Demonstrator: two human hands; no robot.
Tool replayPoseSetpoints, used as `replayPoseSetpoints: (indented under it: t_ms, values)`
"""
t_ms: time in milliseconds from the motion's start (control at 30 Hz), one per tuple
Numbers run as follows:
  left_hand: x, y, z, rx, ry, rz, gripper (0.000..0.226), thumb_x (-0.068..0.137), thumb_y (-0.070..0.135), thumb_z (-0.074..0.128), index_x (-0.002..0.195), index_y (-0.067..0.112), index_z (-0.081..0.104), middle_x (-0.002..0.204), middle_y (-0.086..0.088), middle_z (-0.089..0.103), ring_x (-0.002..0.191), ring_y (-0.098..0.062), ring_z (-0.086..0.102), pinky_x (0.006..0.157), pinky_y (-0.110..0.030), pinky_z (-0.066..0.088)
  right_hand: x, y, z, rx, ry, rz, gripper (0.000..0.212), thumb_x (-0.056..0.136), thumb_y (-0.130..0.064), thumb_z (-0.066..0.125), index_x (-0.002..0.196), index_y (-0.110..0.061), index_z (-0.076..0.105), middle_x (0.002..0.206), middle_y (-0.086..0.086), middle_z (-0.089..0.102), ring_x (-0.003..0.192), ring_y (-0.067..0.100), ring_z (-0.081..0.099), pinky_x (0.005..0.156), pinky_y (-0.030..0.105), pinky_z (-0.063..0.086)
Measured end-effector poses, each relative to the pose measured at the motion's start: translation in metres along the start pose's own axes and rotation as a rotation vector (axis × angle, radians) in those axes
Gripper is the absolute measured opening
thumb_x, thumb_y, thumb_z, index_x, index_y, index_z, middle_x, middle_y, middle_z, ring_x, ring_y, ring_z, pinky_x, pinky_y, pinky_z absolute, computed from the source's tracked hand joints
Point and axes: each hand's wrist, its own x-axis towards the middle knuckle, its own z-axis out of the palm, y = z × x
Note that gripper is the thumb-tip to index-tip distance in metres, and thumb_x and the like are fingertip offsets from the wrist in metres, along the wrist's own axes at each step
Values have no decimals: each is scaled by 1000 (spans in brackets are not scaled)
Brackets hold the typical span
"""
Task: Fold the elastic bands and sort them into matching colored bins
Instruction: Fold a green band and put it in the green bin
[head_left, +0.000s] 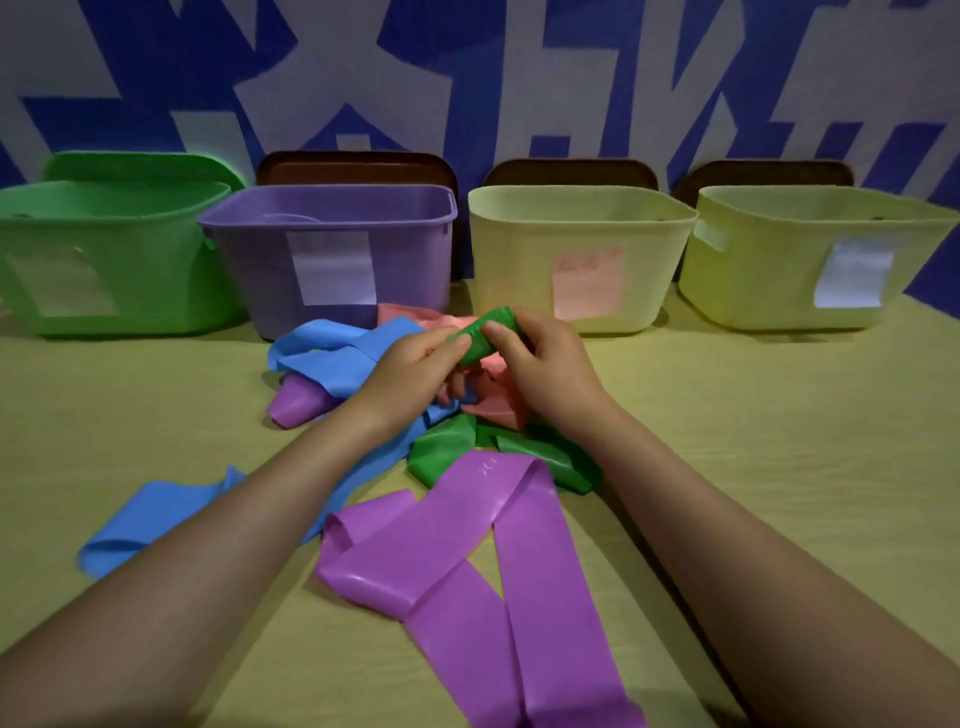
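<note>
While both hands meet above the heap, the left hand (415, 358) and right hand (540, 358) each pinch an end of a small folded green band (485, 332), a tight, smooth rubbery wad held just in front of the bins; each grip is clenched on it. Beneath them on the table (779, 441), flat glossy latex strips lie tangled: a long purple band (467, 561) looped nearest the camera, a blue band (332, 353) trailing to the left, a pink band (493, 400) under the hands, and another green band (447, 452), crumpled, between the forearms. The table wears a pale yellow-green cloth with faint creases. Along its far edge stand four rounded plastic tubs, each bearing a paper label: a green bin (104, 260), a purple bin (332, 249), a cream bin (576, 249) and a yellow-green bin (810, 254). Behind them a wall (467, 78) shows bold blue and grey angular shapes.
</note>
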Motion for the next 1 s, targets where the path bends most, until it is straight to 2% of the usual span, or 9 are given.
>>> replayPoseSetpoints:
  t_ms: [267,367,433,500,567,633,733,867,1000]
  values:
    - [12,8,0,164,-216,-250,32,100,20,47,68,21,54,54,8,59,45,0,48,59,-27,41,8,7,-20,-82,-247,208,22,92,-18,61,73,-8,58,78,19,62,72,25,52,63,34,30]
    - [27,37,-11,75,-248,-369,10,95,11,54,93,17,62,75,1,65,57,-1,57,63,-21,47,29,-13,-39,-145,-353,302,23,93,-22,59,83,-1,62,86,19,64,79,30,56,64,34,30]
    - [36,62,-22,84,-212,-335,22,91,6,60,112,12,63,91,1,65,74,-3,59,74,-18,48,44,-34,-53,-129,-390,350,24,94,-24,58,85,-2,63,84,16,63,76,24,53,63,31,29]
    - [44,97,-38,85,-165,-339,25,89,3,61,113,8,65,97,-2,67,82,-9,60,81,-22,48,64,-65,-69,-90,-390,364,21,94,-22,59,79,-8,65,75,8,60,72,16,50,62,27,28]
    - [50,133,-56,18,-113,-421,21,89,1,60,110,3,64,94,-11,66,84,-18,60,85,-33,50,90,-102,-84,-46,-367,349,30,93,-18,61,64,-26,55,61,-9,50,61,6,46,58,22,28]
    - [55,168,-77,-141,-60,-526,16,92,1,56,107,2,62,86,-11,64,78,-20,60,81,-35,51,116,-139,-93,0,-336,390,40,91,-17,62,58,-32,46,51,-11,44,51,1,46,53,19,28]
    - [63,207,-108,-445,64,-573,15,94,-1,50,92,6,62,78,-9,65,74,-20,60,74,-30,49,151,-187,-92,234,-211,599,36,87,-22,68,54,-20,55,47,-8,47,50,6,44,56,26,36]
    - [76,244,-152,-721,208,-588,19,95,-2,46,82,8,57,57,2,64,50,-4,56,52,-15,45,195,-240,-68,611,-26,860,40,86,-21,70,51,-16,52,44,-5,44,48,10,40,51,22,35]
    - [86,246,-206,-871,294,-563,19,95,0,46,85,8,60,61,0,66,53,-6,58,53,-14,46,226,-277,-30,754,-115,762,30,92,-11,60,62,-13,56,53,-5,51,59,12,46,58,19,43]
